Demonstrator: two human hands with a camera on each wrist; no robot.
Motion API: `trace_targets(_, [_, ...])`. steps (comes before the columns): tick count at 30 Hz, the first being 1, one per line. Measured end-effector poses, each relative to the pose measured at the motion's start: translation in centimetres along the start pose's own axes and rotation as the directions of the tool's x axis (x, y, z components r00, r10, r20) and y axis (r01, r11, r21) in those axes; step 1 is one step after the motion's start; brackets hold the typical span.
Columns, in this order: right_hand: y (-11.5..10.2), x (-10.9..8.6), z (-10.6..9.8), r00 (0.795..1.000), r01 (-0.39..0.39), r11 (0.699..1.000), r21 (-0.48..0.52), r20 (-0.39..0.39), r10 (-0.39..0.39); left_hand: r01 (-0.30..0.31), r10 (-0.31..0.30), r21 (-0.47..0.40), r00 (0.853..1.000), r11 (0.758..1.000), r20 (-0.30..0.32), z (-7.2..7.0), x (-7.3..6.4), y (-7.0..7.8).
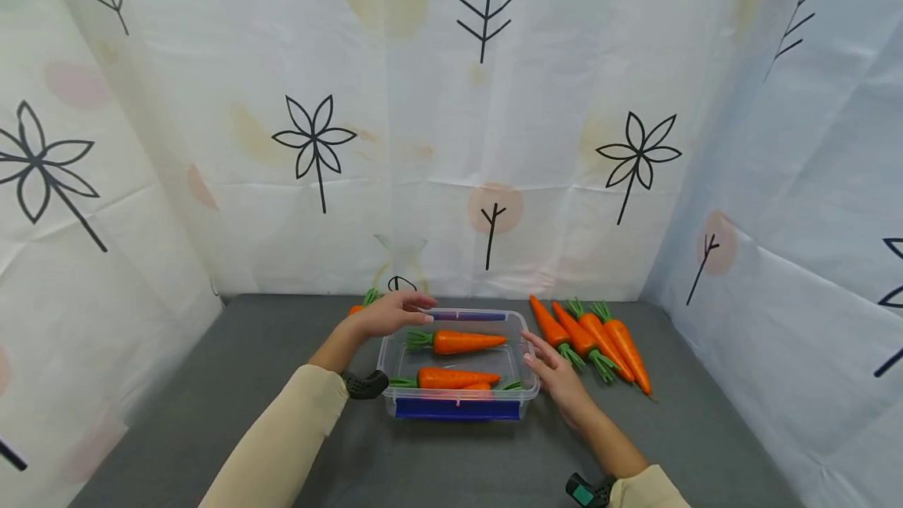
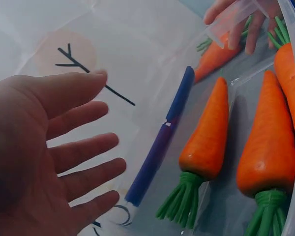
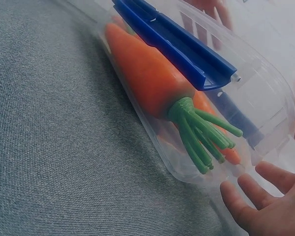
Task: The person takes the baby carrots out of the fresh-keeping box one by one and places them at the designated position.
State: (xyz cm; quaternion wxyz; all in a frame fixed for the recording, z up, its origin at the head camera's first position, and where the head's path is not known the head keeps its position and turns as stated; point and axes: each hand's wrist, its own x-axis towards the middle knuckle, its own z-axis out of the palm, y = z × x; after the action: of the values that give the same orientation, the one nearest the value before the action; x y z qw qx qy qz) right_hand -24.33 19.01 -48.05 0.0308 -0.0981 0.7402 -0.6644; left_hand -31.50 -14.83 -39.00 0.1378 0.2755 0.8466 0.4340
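Note:
A clear plastic box [image 1: 458,409] with blue latches stands on the grey table. Inside it one carrot [image 1: 466,342] lies near the back and another carrot [image 1: 457,378] near the front, with part of a further one [image 3: 147,73] showing by the front wall. Over the box's back left corner is my left hand [image 1: 391,313], its fingers spread and holding nothing in the left wrist view. My right hand [image 1: 557,379] is at the box's right side with fingers extended; whether the fingertips touch the wall I cannot tell.
Several carrots [image 1: 624,347] lie on the table right of the box, green tops pointing different ways. Behind my left hand, another carrot [image 1: 367,302] is partly hidden. Patterned white cloth [image 1: 437,139] hangs at the back and both sides of the grey table [image 1: 282,335].

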Motion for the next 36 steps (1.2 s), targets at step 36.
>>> trace_targets(36, [0.3,0.2,0.1,1.000,-0.005,1.000,0.022,-0.020,0.005,0.330,-0.375,0.385,0.926,0.862,0.046,4.9,4.6,0.9])
